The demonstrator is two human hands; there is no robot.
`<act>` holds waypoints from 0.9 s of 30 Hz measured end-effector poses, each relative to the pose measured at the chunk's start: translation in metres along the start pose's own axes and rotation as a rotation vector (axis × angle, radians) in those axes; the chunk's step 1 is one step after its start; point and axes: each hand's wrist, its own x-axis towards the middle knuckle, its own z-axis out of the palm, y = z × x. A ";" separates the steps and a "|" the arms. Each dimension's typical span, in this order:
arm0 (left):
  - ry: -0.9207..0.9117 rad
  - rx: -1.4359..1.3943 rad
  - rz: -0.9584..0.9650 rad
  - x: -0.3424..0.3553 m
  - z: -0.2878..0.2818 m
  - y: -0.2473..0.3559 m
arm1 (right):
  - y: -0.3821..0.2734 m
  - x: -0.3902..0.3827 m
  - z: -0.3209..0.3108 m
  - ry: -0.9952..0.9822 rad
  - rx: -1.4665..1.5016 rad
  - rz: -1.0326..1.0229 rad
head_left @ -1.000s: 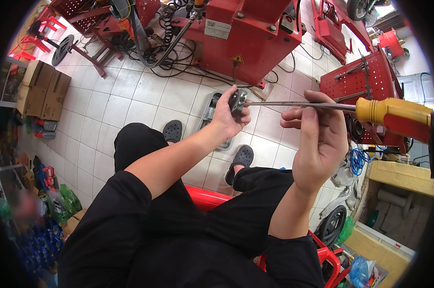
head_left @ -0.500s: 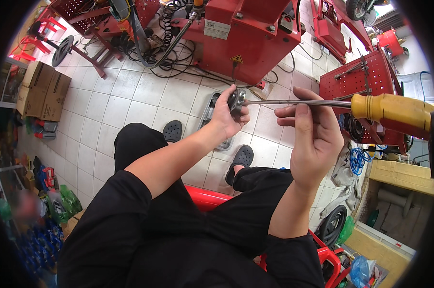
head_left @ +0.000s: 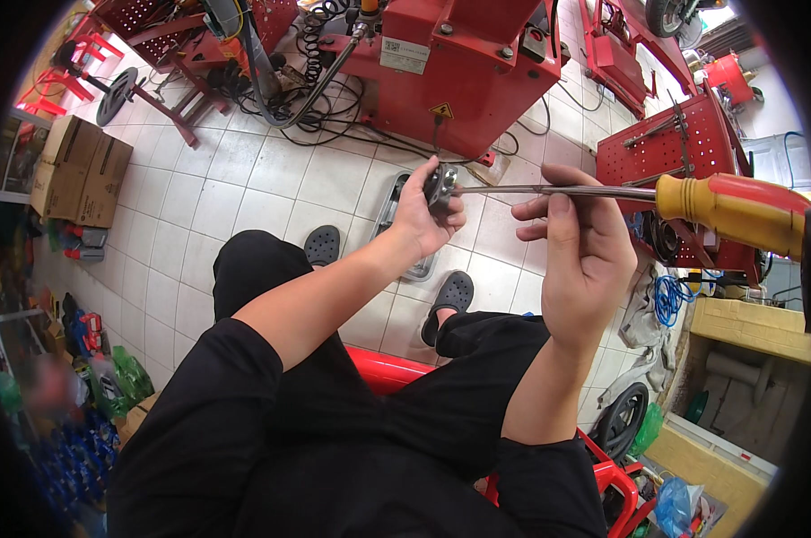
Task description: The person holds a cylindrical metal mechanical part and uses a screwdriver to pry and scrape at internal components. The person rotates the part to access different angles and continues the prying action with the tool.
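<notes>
The left hand (head_left: 423, 211) is closed around a small round grey metal part (head_left: 441, 186), thumb and fingers wrapped on its rim, held at 12 o'clock above the knees. The right hand (head_left: 580, 242) pinches the bare steel shaft of a long screwdriver with a yellow-and-red handle (head_left: 728, 208); the fingers press together on the shaft at mid-length, and the handle projects toward 3 o'clock. The shaft tip meets the metal part at its 3 o'clock side.

Handling judgement: the part appears rigid, dense and smooth, likely to slip if greasy; grip it by the outer rim. The screwdriver is stiff and handle-heavy; holding the shaft gives fine tip control.

At 12 o'clock beyond the hands stands a red steel workshop machine (head_left: 477, 63) on the white tiled floor (head_left: 244, 179).
</notes>
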 end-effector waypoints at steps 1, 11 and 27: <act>-0.009 0.004 -0.001 0.000 -0.001 0.000 | 0.001 0.000 -0.001 -0.020 -0.049 -0.026; 0.025 -0.040 -0.026 0.001 -0.001 0.001 | 0.020 0.001 0.002 0.053 -0.217 -0.149; 0.007 0.010 -0.051 0.001 -0.004 0.002 | 0.022 0.010 -0.009 0.010 -0.342 -0.299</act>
